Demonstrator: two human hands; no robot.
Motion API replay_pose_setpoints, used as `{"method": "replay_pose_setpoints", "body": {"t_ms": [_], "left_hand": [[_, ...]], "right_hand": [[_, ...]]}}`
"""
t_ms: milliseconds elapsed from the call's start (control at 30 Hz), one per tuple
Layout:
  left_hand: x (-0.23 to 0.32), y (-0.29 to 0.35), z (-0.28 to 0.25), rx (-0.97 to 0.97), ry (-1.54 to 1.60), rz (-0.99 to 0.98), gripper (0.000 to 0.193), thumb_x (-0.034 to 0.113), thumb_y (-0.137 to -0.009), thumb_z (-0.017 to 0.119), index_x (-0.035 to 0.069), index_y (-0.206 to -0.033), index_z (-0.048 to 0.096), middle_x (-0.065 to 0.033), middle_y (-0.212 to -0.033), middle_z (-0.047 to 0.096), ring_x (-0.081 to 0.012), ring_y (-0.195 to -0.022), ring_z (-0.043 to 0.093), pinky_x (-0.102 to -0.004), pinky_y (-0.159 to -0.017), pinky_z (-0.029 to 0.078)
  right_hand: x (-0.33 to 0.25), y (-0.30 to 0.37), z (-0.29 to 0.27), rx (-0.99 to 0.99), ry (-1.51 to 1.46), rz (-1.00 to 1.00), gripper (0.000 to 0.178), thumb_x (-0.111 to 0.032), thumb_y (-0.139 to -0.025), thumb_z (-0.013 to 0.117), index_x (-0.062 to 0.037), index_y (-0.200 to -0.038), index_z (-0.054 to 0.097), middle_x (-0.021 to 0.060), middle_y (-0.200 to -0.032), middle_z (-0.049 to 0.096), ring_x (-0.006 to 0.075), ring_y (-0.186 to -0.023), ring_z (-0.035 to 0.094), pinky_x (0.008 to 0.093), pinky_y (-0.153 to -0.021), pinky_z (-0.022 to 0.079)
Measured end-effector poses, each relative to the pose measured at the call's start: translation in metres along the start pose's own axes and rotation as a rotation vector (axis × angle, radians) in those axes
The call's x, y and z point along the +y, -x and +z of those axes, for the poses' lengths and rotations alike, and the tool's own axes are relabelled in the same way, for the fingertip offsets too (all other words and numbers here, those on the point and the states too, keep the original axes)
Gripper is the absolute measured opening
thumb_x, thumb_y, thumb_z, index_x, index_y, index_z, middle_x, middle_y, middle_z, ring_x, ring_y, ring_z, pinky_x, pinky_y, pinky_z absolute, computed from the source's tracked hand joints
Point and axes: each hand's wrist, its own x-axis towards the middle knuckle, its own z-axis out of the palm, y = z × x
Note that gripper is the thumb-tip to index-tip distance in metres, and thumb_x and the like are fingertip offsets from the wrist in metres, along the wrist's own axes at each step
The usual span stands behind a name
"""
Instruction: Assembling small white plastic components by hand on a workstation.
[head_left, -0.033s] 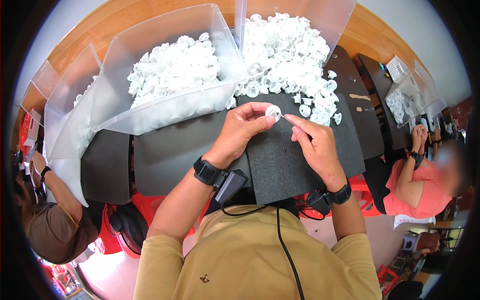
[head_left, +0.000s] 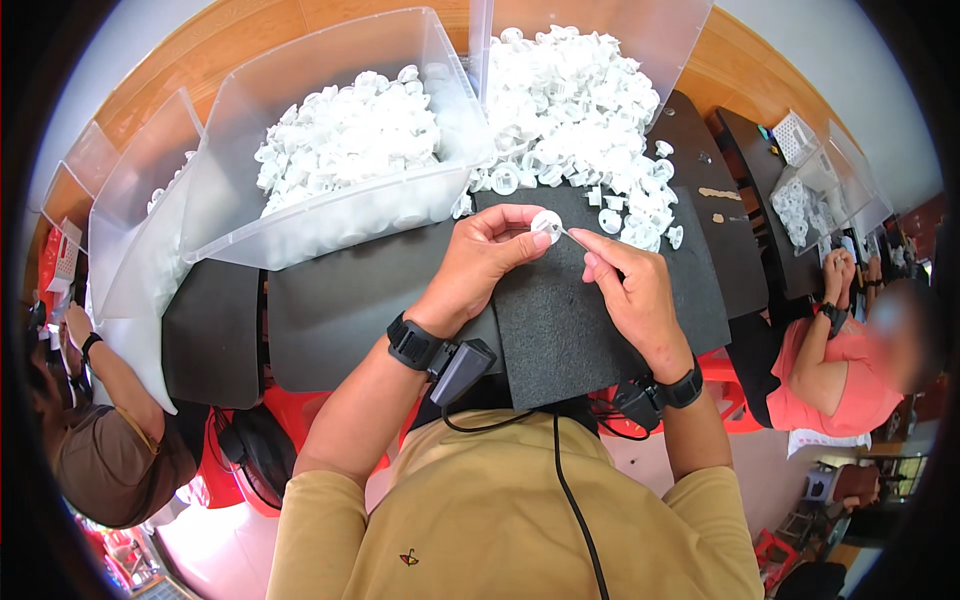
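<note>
Over a black foam mat (head_left: 570, 330), my left hand (head_left: 490, 255) pinches a small round white plastic part (head_left: 546, 224) between thumb and fingertips. From the right, my right hand (head_left: 628, 285) reaches to the same part, its index finger and thumb bent around a thin, pale, stick-like tool (head_left: 568, 235). The tool's tip meets the part's right side; most of it is covered by my fingers, so its kind is unclear. Just beyond my hands lies a heap of similar white plastic parts (head_left: 575, 100), spilling onto the mat.
A clear plastic bin (head_left: 330, 235) half full of white parts stands at the left on dark tables (head_left: 350, 310). Another clear bin (head_left: 685, 30) lies tipped behind the heap. Co-workers sit at both sides, one in a pink shirt (head_left: 850, 375). A black cable (head_left: 570, 480) hangs down my front.
</note>
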Motion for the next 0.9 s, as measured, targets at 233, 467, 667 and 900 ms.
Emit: {"method": "replay_pose_setpoints", "body": {"t_ms": [233,467,667,900], "left_hand": [[-0.0003,0.0001,0.0,-0.008,0.008,-0.003,0.03,0.005,-0.087,0.069,0.002,-0.116,0.061,-0.0062,-0.108,0.065,-0.0115,-0.097,0.063,-0.0251,-0.086,0.053],[0.0007,0.0006,0.0017,-0.005,-0.001,-0.001,0.03,0.004,-0.087,0.068,0.002,-0.116,0.061,-0.0064,-0.109,0.065,-0.0121,-0.097,0.063,-0.0257,-0.087,0.053],[-0.0007,0.0005,0.0009,-0.012,-0.007,0.016,0.03,0.003,-0.086,0.07,0.002,-0.114,0.061,-0.0059,-0.108,0.065,-0.0114,-0.097,0.062,-0.0254,-0.087,0.052],[-0.0001,0.0006,0.0023,-0.037,-0.065,0.064,0.028,0.002,-0.082,0.073,0.002,-0.109,0.064,-0.005,-0.104,0.067,-0.0103,-0.097,0.062,-0.0244,-0.087,0.05]], "right_hand": [[-0.0015,-0.0005,-0.0014,-0.015,0.007,0.014,0.028,-0.007,-0.089,0.055,-0.0115,-0.114,0.068,0.0107,-0.072,0.066,0.0203,-0.061,0.064,0.0312,-0.059,0.049],[-0.0008,-0.0004,-0.0018,-0.024,-0.036,0.038,0.029,-0.007,-0.089,0.055,-0.0106,-0.114,0.069,0.0103,-0.069,0.065,0.0181,-0.06,0.063,0.0302,-0.058,0.048],[-0.0039,-0.0011,-0.0034,-0.037,-0.023,0.037,0.03,-0.006,-0.088,0.055,-0.0105,-0.114,0.068,0.0102,-0.07,0.065,0.0186,-0.06,0.063,0.0304,-0.058,0.048],[-0.0066,-0.0025,-0.0093,-0.03,0.127,-0.079,0.03,-0.004,-0.086,0.055,-0.0117,-0.111,0.069,0.011,-0.075,0.066,0.0265,-0.066,0.065,0.0353,-0.06,0.05]]}}
